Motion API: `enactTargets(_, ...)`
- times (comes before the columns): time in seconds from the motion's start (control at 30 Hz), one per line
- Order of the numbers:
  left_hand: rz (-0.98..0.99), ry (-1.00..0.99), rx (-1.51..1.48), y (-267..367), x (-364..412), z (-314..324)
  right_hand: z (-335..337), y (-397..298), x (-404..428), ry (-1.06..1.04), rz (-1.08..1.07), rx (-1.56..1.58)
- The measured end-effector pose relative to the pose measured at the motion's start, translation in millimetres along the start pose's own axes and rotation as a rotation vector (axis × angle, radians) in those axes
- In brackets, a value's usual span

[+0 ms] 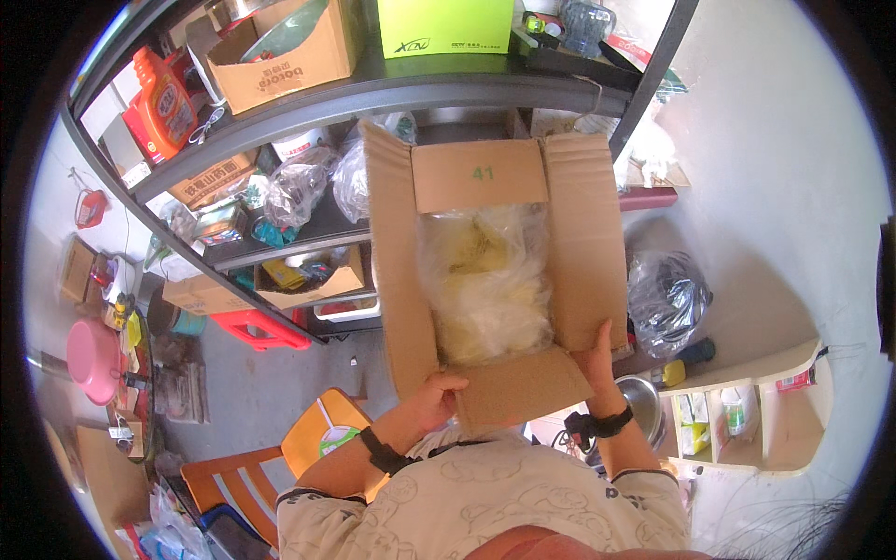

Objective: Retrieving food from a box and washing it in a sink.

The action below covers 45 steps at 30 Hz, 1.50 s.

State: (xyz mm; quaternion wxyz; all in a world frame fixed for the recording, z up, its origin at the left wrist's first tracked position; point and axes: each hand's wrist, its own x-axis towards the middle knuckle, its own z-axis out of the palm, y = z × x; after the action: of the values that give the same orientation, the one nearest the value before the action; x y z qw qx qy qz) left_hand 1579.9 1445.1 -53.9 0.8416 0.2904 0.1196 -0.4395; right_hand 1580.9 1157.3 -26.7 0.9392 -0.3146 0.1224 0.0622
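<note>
Held up in front of my chest is a cardboard box (584, 245) with its flaps spread out. Inside it lies a clear plastic bag (490, 294) with something yellowish and pale in it; what exactly I cannot tell. My left hand (437, 399) grips the near left corner, thumb lying over the edge by the near flap. On the near right, my right hand (600, 364) holds the box from its outer side, thumb up against the right flap. The other fingers of both hands are hidden beneath the cardboard. Each wrist wears a black strap.
A dark metal shelf rack (378, 101) stands ahead, loaded with an open carton (280, 73), a lime-green box (446, 28), an orange bottle (164, 105) and bagged goods. An orange wooden chair (234, 476) is at lower left. Right are a black plastic-wrapped bundle (668, 301) and a low curved shelf unit (791, 434).
</note>
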Motion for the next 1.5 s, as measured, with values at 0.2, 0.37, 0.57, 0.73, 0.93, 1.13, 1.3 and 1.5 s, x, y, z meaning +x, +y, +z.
enactTargets(0.2,0.030,-0.131,0.085,16,-19,39,-45,-72,-20,0.278,-0.510,-0.612)
enactTargets(0.37,0.088,-0.121,0.041,11,-11,31,131,-123,-40,0.262,-1.269,-1.355)
enactTargets(0.57,0.040,-0.112,-0.044,13,-4,25,235,-64,33,-0.443,-0.848,-1.998)
enactTargets(0.73,0.067,-0.152,0.002,17,-7,38,214,-30,86,-0.506,-0.440,-2.243)
enactTargets(0.93,0.054,-0.137,-0.037,22,-11,34,217,-29,36,-0.638,-0.317,-2.796)
enactTargets(1.13,-0.021,-0.203,-0.058,20,0,22,210,-2,49,-0.630,-0.854,-2.567)
enactTargets(1.3,0.044,-0.203,-0.089,15,5,22,196,25,47,-0.860,-1.053,-2.492)
enactTargets(1.5,0.063,-0.154,-0.108,21,-4,28,228,54,-13,-0.564,-0.197,-2.219)
